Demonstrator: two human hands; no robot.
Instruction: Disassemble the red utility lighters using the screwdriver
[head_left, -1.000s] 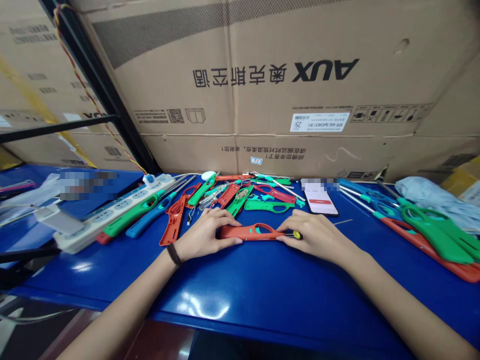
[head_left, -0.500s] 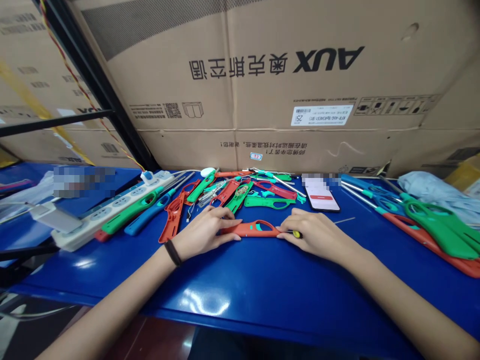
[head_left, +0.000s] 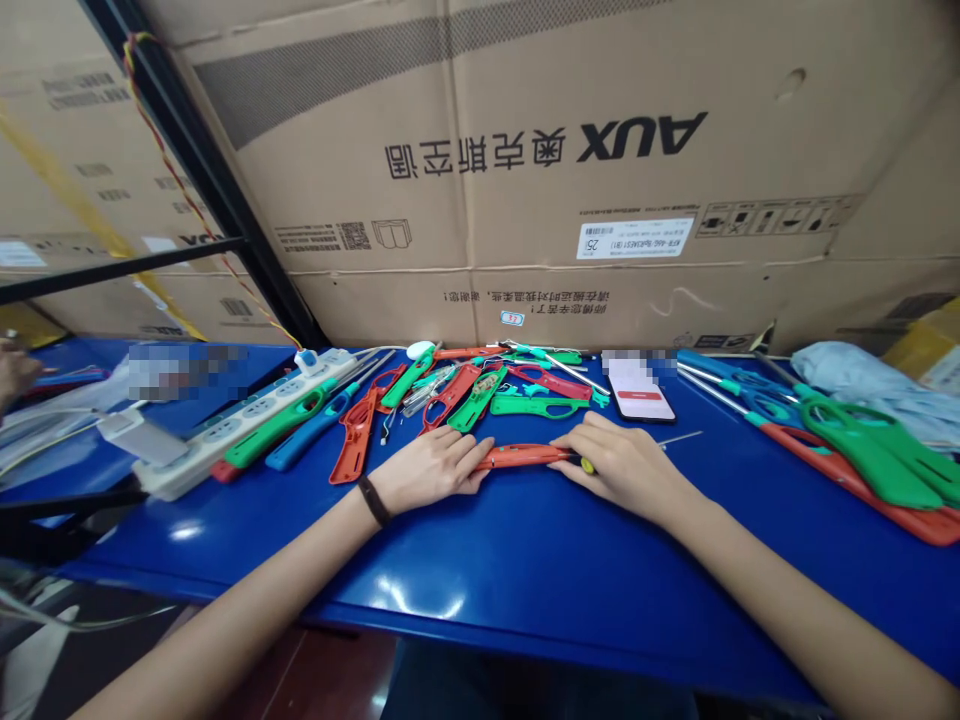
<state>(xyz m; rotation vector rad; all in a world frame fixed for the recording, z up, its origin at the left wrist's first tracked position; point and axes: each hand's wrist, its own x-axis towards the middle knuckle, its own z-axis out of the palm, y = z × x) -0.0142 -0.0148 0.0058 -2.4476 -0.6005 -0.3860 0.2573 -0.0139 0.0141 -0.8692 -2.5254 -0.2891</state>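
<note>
In the lower middle of the frame a red handle (head_left: 525,456) of plastic lies lengthwise on the blue surface (head_left: 525,580), between the person's two hands. The left hand (head_left: 431,468) covers its left end, fingers curled down and pressing on it. The right hand (head_left: 626,468) meets its right end, fingers closed around a small tool (head_left: 587,465) of which only a yellow tip shows, right at the end of the handle. A dark band (head_left: 373,500) circles the left wrist.

Just above the hands sits a heap of parts (head_left: 480,385), red and green handle shells with thin metal rods among them. A phone (head_left: 640,391) lies to the right of the heap, its screen lit white with a red bar; the writing on it is too small to read. At the left a white power strip (head_left: 247,420) runs slantwise, with a green lighter (head_left: 274,430) and a blue lighter (head_left: 307,435) beside it. Long green and red lighters (head_left: 862,450) lie at the right edge.

A big cardboard box (head_left: 525,200) fills the upper frame, standing upside down: its bold black letters (head_left: 641,138) read "AUX" inverted, with Chinese characters next to them. A white label (head_left: 636,238) on it bears "25". Another person's hand (head_left: 13,370) shows at the far left edge.
</note>
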